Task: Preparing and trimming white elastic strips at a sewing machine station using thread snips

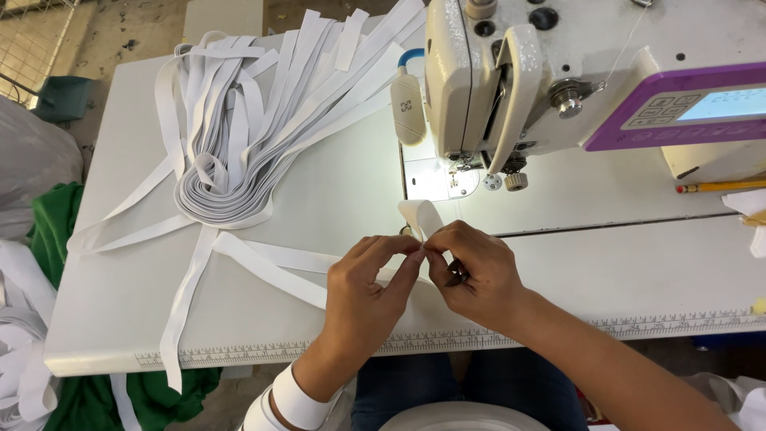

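My left hand [369, 289] and my right hand [473, 274] meet at the fingertips over the white table [335, 191], both pinching one white elastic strip [420, 217]. The strip's end loops upward above my fingers, toward the needle area of the sewing machine [511, 72]. From my left hand the strip trails left across the table. A small dark object shows in my right palm; I cannot tell what it is. White elastic bands sit around my left wrist [299, 399].
A big pile of white elastic strips [239, 136] lies at the table's left and back, some hanging over the front edge. A pencil [718, 187] rests at the right. Green cloth [56, 231] and white fabric lie left of the table. A printed ruler runs along the front edge.
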